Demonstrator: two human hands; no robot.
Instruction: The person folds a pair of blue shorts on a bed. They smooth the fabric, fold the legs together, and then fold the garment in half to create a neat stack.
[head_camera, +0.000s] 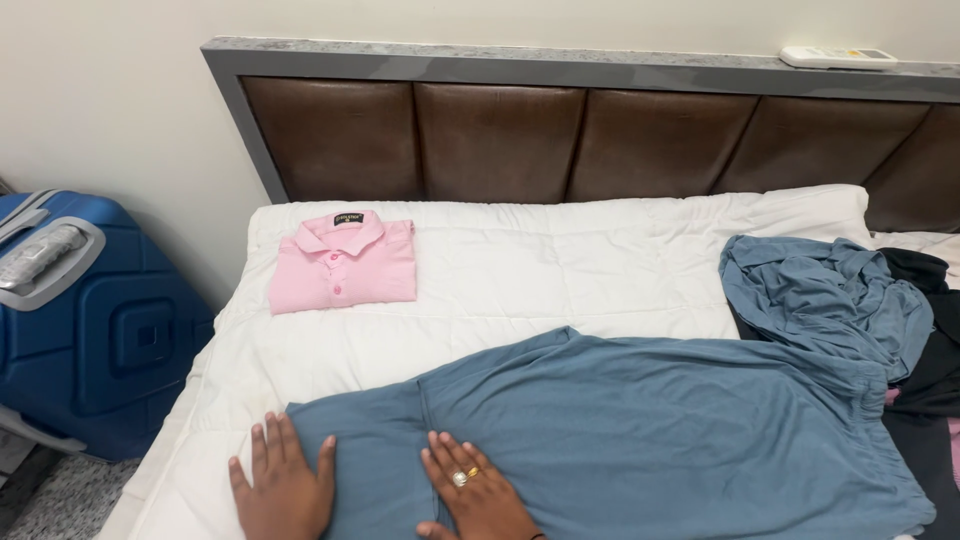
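A blue-grey garment (640, 430) lies spread flat across the near part of the white bed (560, 260). My left hand (283, 482) rests flat at its left end, fingers apart, half on the cloth and half on the sheet. My right hand (478, 493), wearing a ring, presses flat on the cloth beside a vertical crease. Neither hand grips anything. A folded pink shirt (343, 264) sits further back on the left of the bed.
A heap of blue-grey and dark clothes (850, 300) lies at the right of the bed. A brown padded headboard (560, 140) carries a white remote (838, 57) on top. A blue hard suitcase (95, 320) stands on the floor at the left.
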